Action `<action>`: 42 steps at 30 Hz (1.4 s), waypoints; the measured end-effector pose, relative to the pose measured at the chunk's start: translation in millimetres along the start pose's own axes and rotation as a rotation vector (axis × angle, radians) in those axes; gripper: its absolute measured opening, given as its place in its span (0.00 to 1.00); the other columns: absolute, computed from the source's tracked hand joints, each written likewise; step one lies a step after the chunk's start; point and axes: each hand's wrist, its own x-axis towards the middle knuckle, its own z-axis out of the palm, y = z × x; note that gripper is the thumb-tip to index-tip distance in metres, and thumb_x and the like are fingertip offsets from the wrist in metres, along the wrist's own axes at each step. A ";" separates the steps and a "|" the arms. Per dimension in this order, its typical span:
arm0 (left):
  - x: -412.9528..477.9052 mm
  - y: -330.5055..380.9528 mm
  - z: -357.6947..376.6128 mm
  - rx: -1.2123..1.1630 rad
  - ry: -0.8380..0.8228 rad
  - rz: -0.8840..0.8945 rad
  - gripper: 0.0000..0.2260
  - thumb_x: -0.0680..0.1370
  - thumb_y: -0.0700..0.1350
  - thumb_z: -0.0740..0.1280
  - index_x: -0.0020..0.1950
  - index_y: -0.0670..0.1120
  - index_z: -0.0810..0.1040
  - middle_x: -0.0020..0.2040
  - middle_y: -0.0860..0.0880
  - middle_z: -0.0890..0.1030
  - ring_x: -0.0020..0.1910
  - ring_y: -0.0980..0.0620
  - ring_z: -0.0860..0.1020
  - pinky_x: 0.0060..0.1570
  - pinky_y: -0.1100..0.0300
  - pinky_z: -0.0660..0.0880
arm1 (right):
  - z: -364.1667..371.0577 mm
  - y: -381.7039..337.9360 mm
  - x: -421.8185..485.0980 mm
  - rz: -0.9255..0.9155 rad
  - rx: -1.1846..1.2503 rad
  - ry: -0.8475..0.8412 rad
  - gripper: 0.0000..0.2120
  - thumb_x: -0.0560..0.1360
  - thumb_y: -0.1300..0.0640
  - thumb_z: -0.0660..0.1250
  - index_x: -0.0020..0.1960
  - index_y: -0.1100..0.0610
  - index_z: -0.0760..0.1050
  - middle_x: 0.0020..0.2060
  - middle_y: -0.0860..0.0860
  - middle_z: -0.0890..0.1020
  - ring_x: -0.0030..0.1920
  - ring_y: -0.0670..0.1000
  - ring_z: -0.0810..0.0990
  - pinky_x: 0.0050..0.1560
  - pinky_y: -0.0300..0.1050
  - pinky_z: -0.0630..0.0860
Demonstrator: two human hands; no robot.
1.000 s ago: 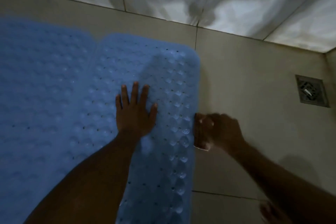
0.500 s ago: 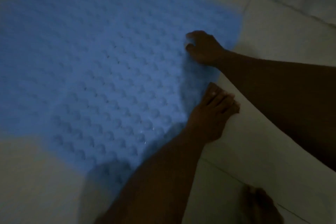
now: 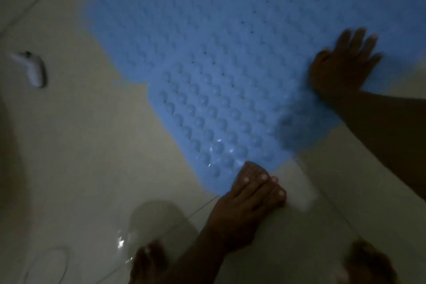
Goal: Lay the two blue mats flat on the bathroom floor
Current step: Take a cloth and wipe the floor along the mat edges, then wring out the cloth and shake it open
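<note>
The far mat (image 3: 143,30) and near mat (image 3: 219,110) lie spread on the floor (image 3: 92,145); the right hand (image 3: 343,64) presses flat with fingers extended, the left hand (image 3: 251,193) meets the near corner, grasp indeterminate, so probably only smoothing remains.

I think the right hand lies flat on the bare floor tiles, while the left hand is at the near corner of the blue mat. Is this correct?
Not quite. The head view shows the right hand lying flat on the blue mat, not on bare tiles. The left hand is indeed at the mat's near corner.
</note>
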 end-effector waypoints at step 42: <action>-2.4 -213.1 -273.7 -1.456 0.805 -0.958 0.05 0.79 0.43 0.70 0.46 0.42 0.77 0.44 0.39 0.84 0.39 0.39 0.85 0.41 0.34 0.83 | -120.8 -284.4 -165.3 -0.257 0.877 -0.981 0.11 0.76 0.54 0.70 0.58 0.50 0.77 0.48 0.53 0.84 0.47 0.54 0.83 0.42 0.44 0.74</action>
